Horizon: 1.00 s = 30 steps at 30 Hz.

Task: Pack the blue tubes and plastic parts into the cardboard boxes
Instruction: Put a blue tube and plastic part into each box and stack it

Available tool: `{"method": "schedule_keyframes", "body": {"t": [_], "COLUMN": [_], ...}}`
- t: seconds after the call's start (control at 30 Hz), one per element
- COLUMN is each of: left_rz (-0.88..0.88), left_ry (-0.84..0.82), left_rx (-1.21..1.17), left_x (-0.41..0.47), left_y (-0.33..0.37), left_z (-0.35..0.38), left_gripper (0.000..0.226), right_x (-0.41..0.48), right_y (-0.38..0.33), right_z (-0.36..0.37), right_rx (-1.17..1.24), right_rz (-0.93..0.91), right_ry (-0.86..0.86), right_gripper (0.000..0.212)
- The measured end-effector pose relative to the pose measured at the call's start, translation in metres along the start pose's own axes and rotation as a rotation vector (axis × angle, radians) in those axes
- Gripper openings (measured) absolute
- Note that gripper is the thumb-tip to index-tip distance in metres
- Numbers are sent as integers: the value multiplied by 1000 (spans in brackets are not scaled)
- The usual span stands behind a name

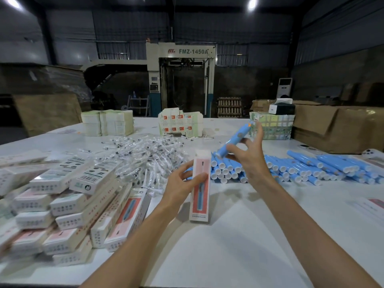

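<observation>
**Item:** blue plastic tube with a white end cap, held above the white worktop by the right hand. The grip closes on its lower half between thumb and fingers, with one finger stretched up alongside. The long axis is tilted: capped end low and to the left, orange-marked end high, to the right and away from the person.

**Receiver:** narrow red-and-white cardboard box, upright with its top flap open. The left hand grips it round the upper half. Whether its foot rests on the worktop cannot be told. The open mouth lies just below and left of the tube's capped end — near, not touching.

**Judgement:** the tube needs swinging toward vertical before that end can drop in. The right hand is placed to do this; the left only steadies.

**Stock:**
- Heap of loose blue tubes — behind and right of the box.
- Heap of clear bagged plastic parts, behind and to the left.
- Stack of closed printed boxes, far left.
- Bundles of flat printed cartons, near the far edge.
</observation>
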<state>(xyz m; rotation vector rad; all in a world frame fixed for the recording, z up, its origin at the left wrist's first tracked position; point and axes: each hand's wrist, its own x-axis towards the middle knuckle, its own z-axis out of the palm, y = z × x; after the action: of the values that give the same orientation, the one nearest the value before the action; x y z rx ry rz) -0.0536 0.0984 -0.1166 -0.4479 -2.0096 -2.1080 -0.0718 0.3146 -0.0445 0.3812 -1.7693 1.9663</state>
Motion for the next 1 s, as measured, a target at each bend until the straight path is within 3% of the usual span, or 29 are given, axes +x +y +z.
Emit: {"method": "schedule_keyframes", "body": {"t": [0.07, 0.2, 0.4, 0.57, 0.87, 1.0], "left_rz": [15, 20, 21, 31, -10, -23], "left_ry": [-5, -13, -3, -27, -35, -22], "left_rx": [10, 9, 21, 25, 22, -4], "left_x": [-2, -3, -8, -8, -11, -10], "left_y": [2, 4, 6, 4, 0, -5], "left_z": [1, 1, 2, 6, 11, 12], "left_gripper": [68, 59, 48, 54, 55, 53], "right_x": [3, 10, 13, 17, 9, -1], "right_y": [-13, -27, -21, -26, -10, 12], "right_z": [11, 34, 38, 22, 17, 10], "right_rx": [65, -98, -348, -434, -493, -517], "right_rz": [-62, -141, -146, -56, -4, 45], "right_ry": [-76, -147, -177, -302, -367, -387], "right_gripper": [113, 115, 111, 98, 56, 11]}}
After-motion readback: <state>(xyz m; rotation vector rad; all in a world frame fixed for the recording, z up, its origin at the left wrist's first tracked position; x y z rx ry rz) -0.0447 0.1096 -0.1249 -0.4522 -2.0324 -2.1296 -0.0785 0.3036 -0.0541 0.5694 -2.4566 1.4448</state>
